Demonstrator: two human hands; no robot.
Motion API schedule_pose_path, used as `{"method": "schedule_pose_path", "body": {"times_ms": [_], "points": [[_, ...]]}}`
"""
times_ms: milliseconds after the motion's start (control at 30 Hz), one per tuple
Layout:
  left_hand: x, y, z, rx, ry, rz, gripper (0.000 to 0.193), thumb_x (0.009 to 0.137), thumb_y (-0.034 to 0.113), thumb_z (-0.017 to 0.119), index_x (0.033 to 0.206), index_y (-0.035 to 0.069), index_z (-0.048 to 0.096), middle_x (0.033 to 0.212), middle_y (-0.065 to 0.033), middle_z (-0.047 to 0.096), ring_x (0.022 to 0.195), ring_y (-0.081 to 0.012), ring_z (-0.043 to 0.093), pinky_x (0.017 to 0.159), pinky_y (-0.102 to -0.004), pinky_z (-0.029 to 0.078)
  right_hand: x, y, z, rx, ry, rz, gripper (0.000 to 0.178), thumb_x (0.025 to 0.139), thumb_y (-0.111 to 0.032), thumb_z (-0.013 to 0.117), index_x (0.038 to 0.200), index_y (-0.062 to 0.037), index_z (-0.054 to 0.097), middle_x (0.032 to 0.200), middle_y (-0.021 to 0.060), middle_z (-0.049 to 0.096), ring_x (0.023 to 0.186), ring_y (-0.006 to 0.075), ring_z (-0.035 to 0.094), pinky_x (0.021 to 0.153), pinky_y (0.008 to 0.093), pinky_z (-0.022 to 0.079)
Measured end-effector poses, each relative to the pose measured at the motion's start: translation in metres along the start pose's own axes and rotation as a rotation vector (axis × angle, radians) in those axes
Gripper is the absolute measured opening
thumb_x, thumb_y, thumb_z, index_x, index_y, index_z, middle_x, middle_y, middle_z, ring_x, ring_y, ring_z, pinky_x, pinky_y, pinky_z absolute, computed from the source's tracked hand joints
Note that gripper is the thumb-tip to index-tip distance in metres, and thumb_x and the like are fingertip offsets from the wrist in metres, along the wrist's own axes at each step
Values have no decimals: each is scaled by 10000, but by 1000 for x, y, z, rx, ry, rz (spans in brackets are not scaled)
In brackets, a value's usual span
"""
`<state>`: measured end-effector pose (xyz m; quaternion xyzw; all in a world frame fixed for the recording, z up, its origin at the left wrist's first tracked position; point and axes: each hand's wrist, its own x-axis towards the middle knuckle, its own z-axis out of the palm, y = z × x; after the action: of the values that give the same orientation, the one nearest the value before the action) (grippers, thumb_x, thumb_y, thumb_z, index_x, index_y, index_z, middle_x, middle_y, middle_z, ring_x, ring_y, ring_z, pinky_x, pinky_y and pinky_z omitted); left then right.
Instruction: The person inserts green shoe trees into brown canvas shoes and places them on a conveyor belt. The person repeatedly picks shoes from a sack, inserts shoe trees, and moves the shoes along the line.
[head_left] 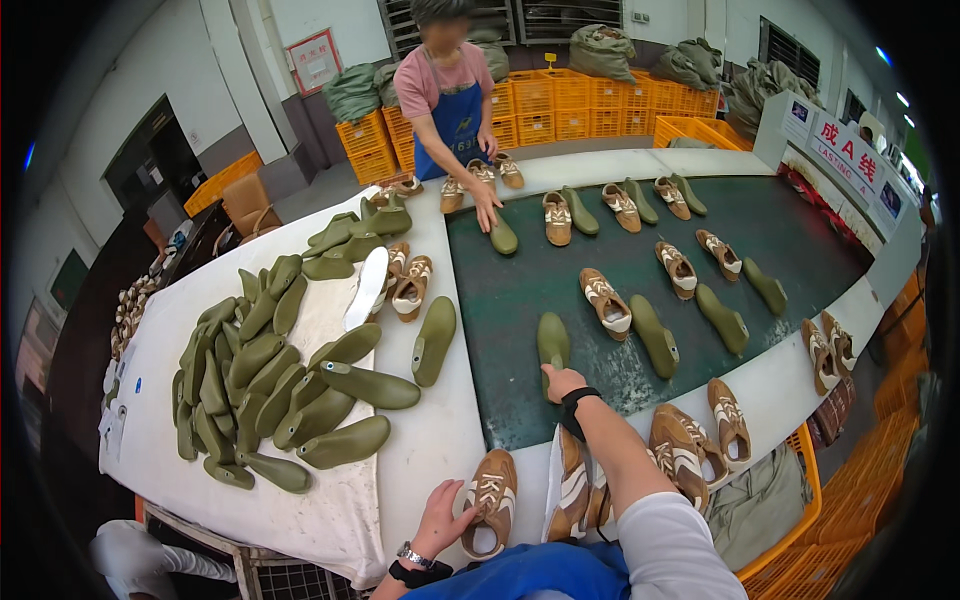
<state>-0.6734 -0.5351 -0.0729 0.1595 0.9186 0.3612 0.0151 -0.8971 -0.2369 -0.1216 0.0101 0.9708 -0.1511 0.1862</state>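
Nearest, at the lower edge: left hand (pixel 443 518) rests on a tan-and-white sneaker (pixel 489 502) lying on the white table (pixel 430 440). Fingers are spread loosely against the shoe's side and heel collar, touching it rather than closed around it. The shoe's long axis runs near to far, opening toward the person, toe pointing away toward the belt.

Right hand (pixel 560 381) reaches forward across the table edge onto the dark green conveyor belt (pixel 800 230). Its fingertips touch the near end of an olive-green shoe last (pixel 552 342); whether the fingers pinch it or merely rest on it cannot be told. The last lies flat on the belt, long axis near to far, with its far end pointing away from the person.

Beside the right forearm, more tan sneakers (pixel 690 450) lie in a cluster on the table, over an orange crate (pixel 810 520).

Left of centre, a heap of olive lasts (pixel 260 390) covers the table.

Farther along the belt, sneakers and lasts lie in pairs. At the far end another person's hand (pixel 488 212) touches a last (pixel 503 238). Orange crates (pixel 570 105) stack behind.
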Motion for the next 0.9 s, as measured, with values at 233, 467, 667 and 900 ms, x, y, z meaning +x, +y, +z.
{"method": "schedule_pose_path", "body": {"times_ms": [233,467,667,900], "points": [[-22,-7,19,-217,-372,-463,790,766,306,712,1365,-8,304,1203,-250,529,1105,-377,533,935,-393,436,-22,23,-16,-83,-85,-113,535,813,-59,495,1311,-244,432,1066,191,624,994,328,613,841,421,486],[-15,8,11,-26,-140,-63,684,791,264,654,1331,-13,337,1143,-280,541,1080,-401,521,889,-422,447,-75,29,-54,149,233,-283,334,827,-207,507,1123,-96,615,1031,195,639,966,373,595,837,438,477],[29,54,30,-136,-298,112,723,784,311,665,1355,22,329,1104,-286,547,975,-415,568,818,-443,477,-194,14,-23,-81,-103,-230,342,790,-198,519,1064,-3,584,893,227,651,835,393,628,732,443,503],[51,87,90,-182,-461,-107,914,756,255,661,1443,48,96,1211,-273,489,1027,-386,563,846,-394,471,-219,4,17,680,13,-278,648,841,-291,579,1378,-23,334,944,231,639,835,323,636,724,390,506]]}}
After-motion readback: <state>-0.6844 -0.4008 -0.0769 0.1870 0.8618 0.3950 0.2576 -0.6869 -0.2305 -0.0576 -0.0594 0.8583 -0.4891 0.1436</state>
